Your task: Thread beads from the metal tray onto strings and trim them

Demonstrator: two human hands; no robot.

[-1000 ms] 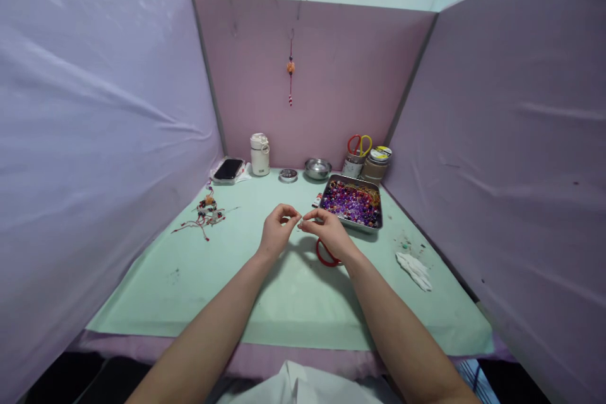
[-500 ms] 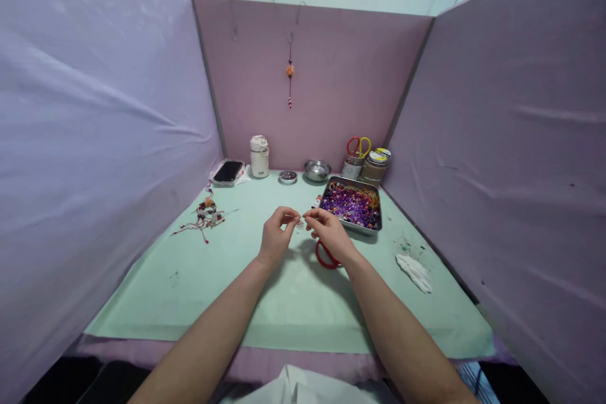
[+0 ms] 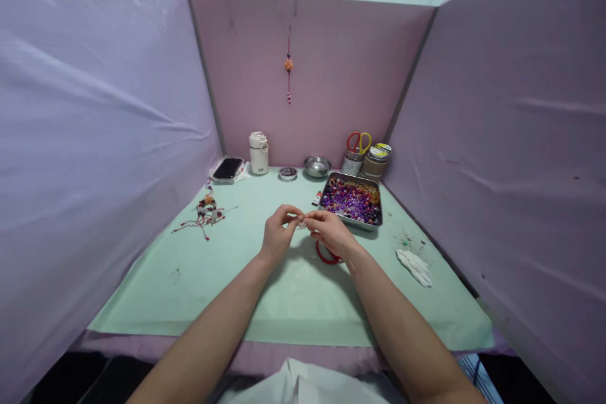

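Observation:
Above the middle of the table, my left hand (image 3: 279, 230) and my right hand (image 3: 332, 233) meet fingertip to fingertip, both closed in a pinch. A small clear beaded piece (image 3: 302, 225) shows between them, pinched by the fingers of both hands; any thread in it is too fine to make out. Under my right hand lies a pair of scissors with red handles (image 3: 324, 257), partly hidden by the hand and wrist. Just beyond that hand stands a metal tray (image 3: 363, 225) full of purple, clear and dark beads, with golden strands at its far side.
Strung cords with beads (image 3: 207, 214) lie at left. Along the back stand a phone (image 3: 228, 168), a white flask (image 3: 259, 154), a small dish (image 3: 287, 174), a steel bowl (image 3: 317, 167) and jars (image 3: 375, 166). A white glove (image 3: 415, 267) lies right. A beaded pendant (image 3: 288, 65) hangs behind.
The fingertips of both hands have drawn closer together, nearly touching around the clear beaded piece. The whole view has shifted slightly.

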